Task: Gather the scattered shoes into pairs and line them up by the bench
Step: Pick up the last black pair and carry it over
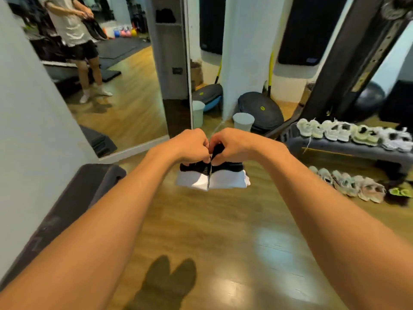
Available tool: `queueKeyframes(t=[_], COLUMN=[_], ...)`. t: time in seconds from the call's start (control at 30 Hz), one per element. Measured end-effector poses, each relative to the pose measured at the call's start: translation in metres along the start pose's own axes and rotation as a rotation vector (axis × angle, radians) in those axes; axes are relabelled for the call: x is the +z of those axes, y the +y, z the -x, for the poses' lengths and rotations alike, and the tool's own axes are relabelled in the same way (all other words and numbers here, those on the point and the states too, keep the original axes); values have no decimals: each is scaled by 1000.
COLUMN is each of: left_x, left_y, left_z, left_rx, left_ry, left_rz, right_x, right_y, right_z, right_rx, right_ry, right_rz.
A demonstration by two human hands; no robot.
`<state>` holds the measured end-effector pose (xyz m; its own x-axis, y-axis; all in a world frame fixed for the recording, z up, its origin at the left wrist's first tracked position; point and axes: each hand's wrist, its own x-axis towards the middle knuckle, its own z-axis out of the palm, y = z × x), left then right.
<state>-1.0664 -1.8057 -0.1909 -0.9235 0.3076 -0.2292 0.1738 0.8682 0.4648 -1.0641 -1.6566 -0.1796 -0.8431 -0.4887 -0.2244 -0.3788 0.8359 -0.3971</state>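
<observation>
Both arms extended fwd, forearms bare. L hand (190,145) and R hand (232,146) fisted, knuckles nearly touching at centre frame. Each is clenched on one shoe of a black-and-white pair (212,176), held up off the floor, soles facing camera. Uppers black, knit-looking; soles white, smooth, thick, rounded at edges. The two shoes are pressed side by side, a thin dark seam between them. Grip points are at the top of the uppers; exact finger placement is hidden by the fists.

Floor (223,231): wood-look planks, warm brown, glossy, w/ pale light patches. Shadow of the pair falls on the floor below, near the bottom edge.

R side: low bench (348,151), dark grey, matte, flat top, blocky legs. On top is a row of pale shoes (348,133), white/cream w/ yellow-green tint, fuzzy outline (blurred). On the floor just in front of the bench is a second row of shoes (348,184), pale grey-pink, soft shapes, plus one w/ neon green at far R. Detail too blurred to count pairs.

L side: dark padded block (73,202), rounded corner, matte. Behind it, a tall mirror (125,86) leaning on the wall, white frame, reflecting a person in a pale tee, dark shorts and white socks.

Back centre: white ribbed bin (243,121), cylindrical; dark domed balance trainer (261,110) beside it, touching or near, cannot tell.
</observation>
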Motion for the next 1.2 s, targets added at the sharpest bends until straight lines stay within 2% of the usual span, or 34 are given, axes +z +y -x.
queueKeyframes(t=[0.23,0.57,0.77,0.9,1.2], left_x=[63,170,232,282,394], left_y=[144,298,378,431,532], left_z=[-112,-275,-358,-403,-505], left_rx=[237,579,700,703,538], left_ry=[-91,-258,-333,-373,-406], left_rz=[-35,-102,-95,-94,-125], right_x=[-43,-52,-62,-58,-54], right_y=[165,372,479,556,744], right_z=[70,128,156,173,191], right_rx=[215,564,719,804,807], right_ry=[142,359,384,416,291], right_rz=[-51,-154,-182,-186,-290])
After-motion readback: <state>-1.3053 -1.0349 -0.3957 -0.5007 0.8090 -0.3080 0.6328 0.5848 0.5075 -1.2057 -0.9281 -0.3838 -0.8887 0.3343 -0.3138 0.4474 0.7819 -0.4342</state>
